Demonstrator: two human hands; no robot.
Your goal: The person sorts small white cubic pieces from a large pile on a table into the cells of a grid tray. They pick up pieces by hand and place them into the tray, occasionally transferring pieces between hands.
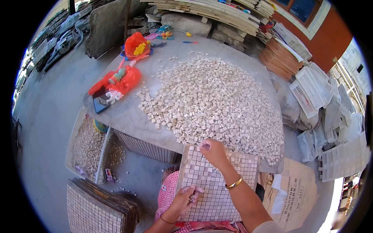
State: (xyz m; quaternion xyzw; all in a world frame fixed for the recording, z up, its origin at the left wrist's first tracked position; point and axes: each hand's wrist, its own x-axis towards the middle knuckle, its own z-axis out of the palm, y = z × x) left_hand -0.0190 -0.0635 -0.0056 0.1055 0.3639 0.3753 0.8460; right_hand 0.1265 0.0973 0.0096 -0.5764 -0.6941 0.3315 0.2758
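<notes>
A gridded board (210,190) lies tilted on my lap, its far edge against the table. Small pale stone tiles fill most of its square cells; several cells near the upper middle look darker. My right hand (214,152), with a gold bangle on the wrist, is closed in a pinch at the board's far left part. A pale tile seems to be at its fingertips, partly hidden by them. Over the board's left edge, my left hand (187,199) is curled around a few small stone tiles (191,197). A large heap of loose tiles (217,101) spreads over the table beyond the board.
Red plastic bags (130,79), toys and a phone (100,104) lie on the table's (163,134) left side. A white crate (72,153) of tiles stands on the floor left. Stacked tiled boards (95,206) are at lower left. A flattened paper sack (297,194) lies right.
</notes>
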